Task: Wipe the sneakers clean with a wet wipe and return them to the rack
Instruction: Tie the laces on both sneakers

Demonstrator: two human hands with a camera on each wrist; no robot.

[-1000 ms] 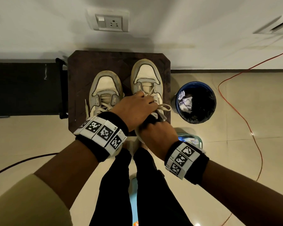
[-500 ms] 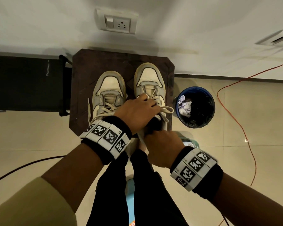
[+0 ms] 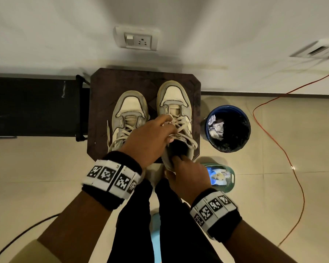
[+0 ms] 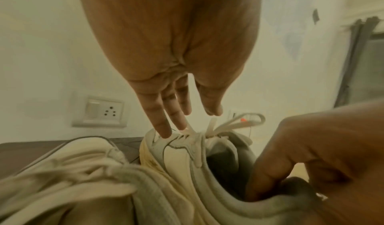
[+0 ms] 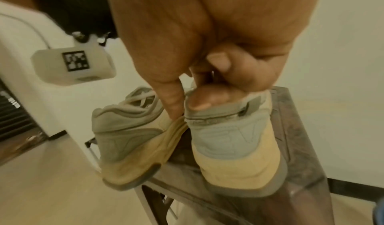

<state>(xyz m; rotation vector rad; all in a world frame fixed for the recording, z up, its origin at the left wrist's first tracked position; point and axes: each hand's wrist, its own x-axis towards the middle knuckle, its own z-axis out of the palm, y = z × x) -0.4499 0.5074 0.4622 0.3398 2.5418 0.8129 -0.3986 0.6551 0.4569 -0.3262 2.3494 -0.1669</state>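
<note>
Head view: right hand (image 3: 188, 177) pinches right sneaker (image 3: 176, 114) heel collar; left hand (image 3: 150, 141), fingers straight, touches laces (image 3: 180, 124).

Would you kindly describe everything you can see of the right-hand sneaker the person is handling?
The right-hand sneaker is a worn low-top in cream and grey with a yellowed sole, loose off-white laces and a dark lining. It sits on the dark stand, toe toward the wall, beside its mate; its heel looks slightly lifted at the near edge. The right hand grips the heel collar with fingers inside the opening, and the left hand rests straight fingers on the laces.
</note>
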